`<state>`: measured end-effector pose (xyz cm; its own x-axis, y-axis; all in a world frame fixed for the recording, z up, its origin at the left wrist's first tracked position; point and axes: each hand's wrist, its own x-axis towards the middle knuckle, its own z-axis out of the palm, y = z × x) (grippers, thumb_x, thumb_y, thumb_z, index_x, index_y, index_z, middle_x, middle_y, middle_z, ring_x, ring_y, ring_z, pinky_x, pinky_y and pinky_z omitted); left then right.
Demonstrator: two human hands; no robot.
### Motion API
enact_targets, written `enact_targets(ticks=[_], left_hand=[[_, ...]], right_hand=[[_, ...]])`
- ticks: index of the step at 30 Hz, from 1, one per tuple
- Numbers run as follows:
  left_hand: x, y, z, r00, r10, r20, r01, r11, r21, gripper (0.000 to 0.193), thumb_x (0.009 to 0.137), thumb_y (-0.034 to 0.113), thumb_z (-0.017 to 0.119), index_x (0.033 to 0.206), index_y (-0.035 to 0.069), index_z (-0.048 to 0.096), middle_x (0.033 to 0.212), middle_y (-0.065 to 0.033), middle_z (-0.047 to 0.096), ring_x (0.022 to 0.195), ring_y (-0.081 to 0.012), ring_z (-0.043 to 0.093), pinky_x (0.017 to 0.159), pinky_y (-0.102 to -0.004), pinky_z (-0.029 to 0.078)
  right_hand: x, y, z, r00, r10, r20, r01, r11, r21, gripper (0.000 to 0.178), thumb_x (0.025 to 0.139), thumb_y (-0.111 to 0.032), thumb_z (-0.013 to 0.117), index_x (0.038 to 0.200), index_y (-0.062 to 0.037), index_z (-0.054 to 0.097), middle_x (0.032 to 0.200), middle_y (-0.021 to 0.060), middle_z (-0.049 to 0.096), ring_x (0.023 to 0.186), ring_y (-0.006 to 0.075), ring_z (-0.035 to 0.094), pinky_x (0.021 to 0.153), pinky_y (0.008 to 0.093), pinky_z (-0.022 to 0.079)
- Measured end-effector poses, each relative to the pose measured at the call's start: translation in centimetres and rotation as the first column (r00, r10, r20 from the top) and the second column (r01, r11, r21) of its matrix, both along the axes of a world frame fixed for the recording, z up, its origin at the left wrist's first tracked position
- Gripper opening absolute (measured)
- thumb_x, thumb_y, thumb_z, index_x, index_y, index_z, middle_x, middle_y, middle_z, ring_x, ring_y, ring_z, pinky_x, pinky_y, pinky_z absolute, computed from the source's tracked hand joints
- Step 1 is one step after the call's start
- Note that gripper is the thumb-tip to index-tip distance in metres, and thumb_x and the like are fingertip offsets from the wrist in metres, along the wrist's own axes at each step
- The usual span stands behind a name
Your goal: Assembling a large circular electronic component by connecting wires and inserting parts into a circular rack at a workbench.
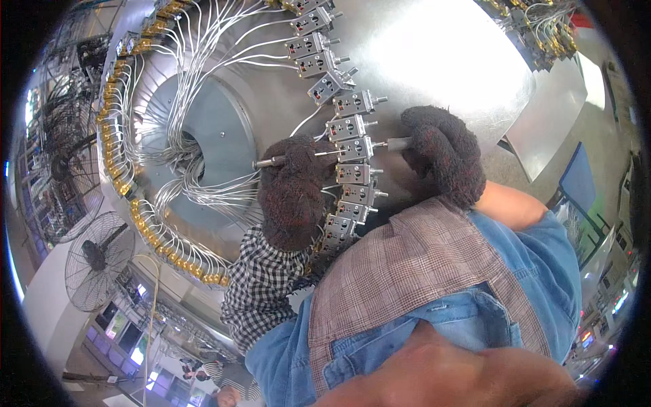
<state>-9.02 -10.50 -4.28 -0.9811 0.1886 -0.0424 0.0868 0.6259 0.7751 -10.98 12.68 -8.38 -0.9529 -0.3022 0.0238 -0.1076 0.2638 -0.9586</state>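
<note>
A curved row of small grey metal blocks [352,173] with studs on their outer ends stands along the near side of a round metal machine top. My left hand [293,197], in a dark knitted glove, is closed around a slim metal rod [270,162]. A thin shaft leads from this hand to the inner side of one block [354,149]. Opposite it, my right hand [444,156], in a similar glove, grips a grey cylindrical tool [399,144]. The tool's thin tip points at that block's stud; whether they touch I cannot tell. Both hands' fingertips are partly hidden.
White cables [193,88] fan out from a hole in the central disc [227,129]. Brass-coloured fittings [152,239] ring the far left rim. Beyond it stands a fan [98,254]. More wired blocks [542,37] lie at the upper right, and a person [227,393] is at the lower left.
</note>
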Motion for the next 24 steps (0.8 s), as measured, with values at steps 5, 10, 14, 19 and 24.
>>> enact_targets(ticks=[5, 10, 14, 19, 24], left_hand=[[-0.3, 1.1, 1.7, 0.951, 0.077, 0.301, -0.123, 0.982, 0.140, 0.019, 0.086, 0.015, 0.051, 0.096, -0.001, 0.050, 0.084, -0.0115, 0.055, 0.078, -0.0217, 0.055, 0.066, -0.0323, 0.047], [0.4, 1.0, 0.7, 0.992, 0.121, -0.039, -0.120, 0.992, 0.036, 0.024, 0.079, 0.014, 0.059, 0.098, 0.000, 0.052, 0.090, -0.0154, 0.053, 0.078, -0.0282, 0.054, 0.067, -0.0363, 0.046], [0.5, 0.4, 0.5, 0.981, 0.181, 0.070, -0.189, 0.972, 0.137, 0.024, 0.079, 0.013, 0.059, 0.097, 0.000, 0.052, 0.089, -0.0152, 0.053, 0.077, -0.0282, 0.054, 0.067, -0.0361, 0.046], [0.6, 0.5, 0.4, 0.894, 0.280, 0.350, -0.418, 0.802, 0.426, 0.024, 0.078, 0.012, 0.060, 0.096, -0.001, 0.052, 0.088, -0.0149, 0.053, 0.077, -0.0281, 0.054, 0.067, -0.0359, 0.046], [0.3, 0.8, 0.7, 0.814, 0.197, 0.547, -0.548, 0.574, 0.609, 0.023, 0.077, 0.011, 0.060, 0.095, -0.001, 0.052, 0.086, -0.0145, 0.053, 0.076, -0.0280, 0.053, 0.067, -0.0357, 0.046]], right_hand=[[0.0, -0.3, -0.2, 0.894, 0.087, -0.440, 0.006, 0.979, 0.205, 0.035, 0.070, -0.007, 0.063, 0.103, -0.0019, 0.054, 0.100, 0.0130, 0.058, 0.086, 0.0271, 0.059, 0.067, 0.0339, 0.050], [0.4, -0.3, 1.6, 0.901, -0.023, 0.433, 0.091, 0.986, -0.138, 0.031, 0.074, -0.010, 0.062, 0.104, -0.0022, 0.054, 0.096, 0.0115, 0.059, 0.074, 0.0192, 0.061, 0.059, 0.0279, 0.050], [0.5, -0.5, 1.1, 0.938, -0.020, 0.345, 0.070, 0.989, -0.134, 0.027, 0.082, -0.016, 0.055, 0.105, -0.0023, 0.055, 0.087, 0.0099, 0.060, 0.066, 0.0133, 0.059, 0.054, 0.0241, 0.048], [0.5, -0.8, 2.0, 0.795, -0.057, 0.604, 0.249, 0.939, -0.238, 0.027, 0.086, -0.016, 0.050, 0.108, -0.0009, 0.054, 0.094, 0.0110, 0.058, 0.068, 0.0111, 0.057, 0.054, 0.0235, 0.047], [0.6, -0.8, 1.4, 0.918, -0.016, 0.397, 0.154, 0.936, -0.316, 0.028, 0.085, -0.014, 0.052, 0.110, 0.0006, 0.052, 0.098, 0.0110, 0.057, 0.067, 0.0120, 0.057, 0.056, 0.0235, 0.047]])
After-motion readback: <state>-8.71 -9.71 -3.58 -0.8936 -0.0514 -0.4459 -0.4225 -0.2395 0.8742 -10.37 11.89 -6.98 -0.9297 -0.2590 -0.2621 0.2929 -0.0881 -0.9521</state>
